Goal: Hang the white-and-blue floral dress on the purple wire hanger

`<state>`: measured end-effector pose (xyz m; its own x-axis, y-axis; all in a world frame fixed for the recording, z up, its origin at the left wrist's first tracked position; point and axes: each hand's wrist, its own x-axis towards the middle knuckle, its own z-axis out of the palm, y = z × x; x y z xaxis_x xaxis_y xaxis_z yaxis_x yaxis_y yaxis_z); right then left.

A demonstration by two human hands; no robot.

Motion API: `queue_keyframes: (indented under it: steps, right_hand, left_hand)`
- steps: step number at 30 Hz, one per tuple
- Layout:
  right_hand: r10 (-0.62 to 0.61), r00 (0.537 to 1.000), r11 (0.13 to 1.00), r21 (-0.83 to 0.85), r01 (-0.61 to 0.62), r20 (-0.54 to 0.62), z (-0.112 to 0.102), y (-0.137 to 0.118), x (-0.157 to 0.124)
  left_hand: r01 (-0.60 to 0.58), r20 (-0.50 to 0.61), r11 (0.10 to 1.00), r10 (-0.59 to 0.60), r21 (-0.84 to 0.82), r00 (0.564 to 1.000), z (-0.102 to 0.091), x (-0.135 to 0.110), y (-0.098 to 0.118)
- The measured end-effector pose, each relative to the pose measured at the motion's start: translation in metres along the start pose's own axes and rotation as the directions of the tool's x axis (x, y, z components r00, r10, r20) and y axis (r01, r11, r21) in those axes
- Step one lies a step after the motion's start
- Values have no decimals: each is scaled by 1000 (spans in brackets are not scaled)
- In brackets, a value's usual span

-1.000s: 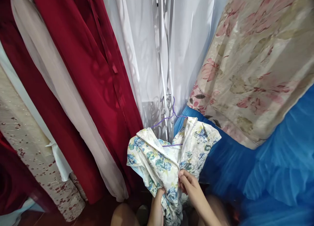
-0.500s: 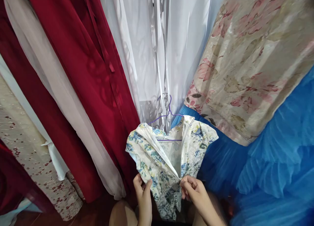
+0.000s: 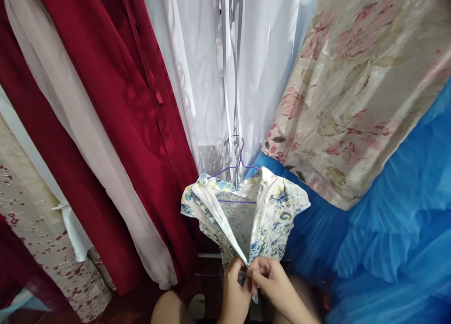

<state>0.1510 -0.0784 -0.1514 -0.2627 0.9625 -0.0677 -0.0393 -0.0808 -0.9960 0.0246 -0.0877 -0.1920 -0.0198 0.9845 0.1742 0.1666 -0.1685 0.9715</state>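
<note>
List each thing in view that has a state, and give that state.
Floral top: on the hanger, neck opening spread in a V.
Purple hanger: inside the top, hook upward.
Left hand: closed at the opening's lower end.
Right hand: pinching there too.
Red fabric: hanging.

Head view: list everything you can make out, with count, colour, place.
Floral garment: one, white, blue, green, lower centre
Hanger: one, purple, inside floral garment
Straps: several, white, upper centre
White cloth: count unclear, white, behind straps
Red cloth: one, red, centre left
Sheer cloth: one, pinkish beige, left
Dark red cloth: two stretches, dark red, left
Speckled cloth: one, beige with red, lower left
White strip: one, white, left
Flowered cloth: one, beige and pink, upper right
Blue cloth: count unclear, blue, right
Knee: one clear, bare, bottom
Left hand: one, bare, holding garment's opening
Right hand: one, bare, likewise
</note>
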Motion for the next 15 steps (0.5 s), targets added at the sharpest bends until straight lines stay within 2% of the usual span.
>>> queue_keyframes:
  steps: [5,8,11,15]
  right_hand:
    - [59,998,998,24,-58,-34,-9,-6,6]
    - [57,996,997,56,-53,-75,-11,-23,13]
    - [13,991,996,86,-1,-134,-14,-54,25]
    - [-132,964,985,80,154,-232,-16,-110,53]
  left_hand:
    - [-33,59,993,26,118,998,-1,-1,14]
    - [-9,88,992,-2,123,996,-1,-2,13]
    - [11,126,983,-34,183,991,1,-1,8]
    - [-18,181,949,-42,316,983,12,-3,0]
